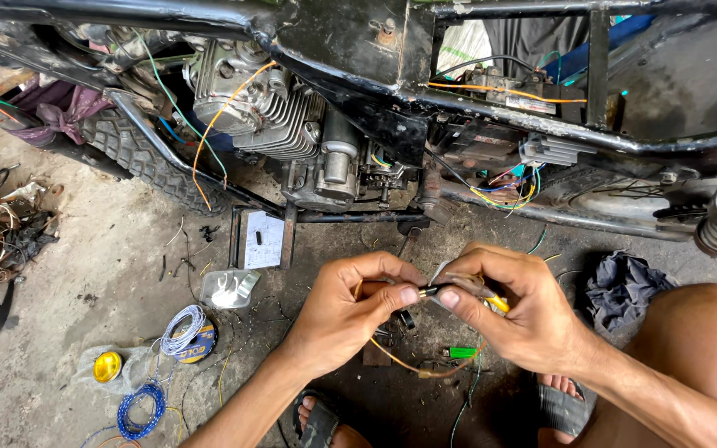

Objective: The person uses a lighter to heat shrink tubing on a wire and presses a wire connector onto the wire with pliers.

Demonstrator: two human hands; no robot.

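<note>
1. An orange wire [392,355], thin and plastic-sheathed, was held at its end by both hands; a short black sleeve [430,290], small and tubular, was seen at the pinch point.
2. The left hand [346,311] was closed in a pinch grip on the black sleeve, thumb and forefinger pressed together.
3. The right hand [518,314] was closed in a grip on the same wire end, with a yellow-handled tool [496,303] tucked under the fingers; what kind of tool could not be told.
4. The wire was seen looping down below the hands, above the concrete floor [85,274], which was rough, grey and stained.
5. A motorcycle frame [334,50], black painted steel tube, was set behind the hands, with a finned metal engine [284,116] and loose coloured wiring [508,191] hanging from it.
6. A knobbly rubber tyre [139,153] was lying at left.
7. Coils of blue wire [141,408] and white wire [182,328], a yellow round cap [108,366] and a small green lighter [461,352] were scattered on the floor.
8. A dark crumpled rag [621,286] was lying near the right knee [699,332].
</note>
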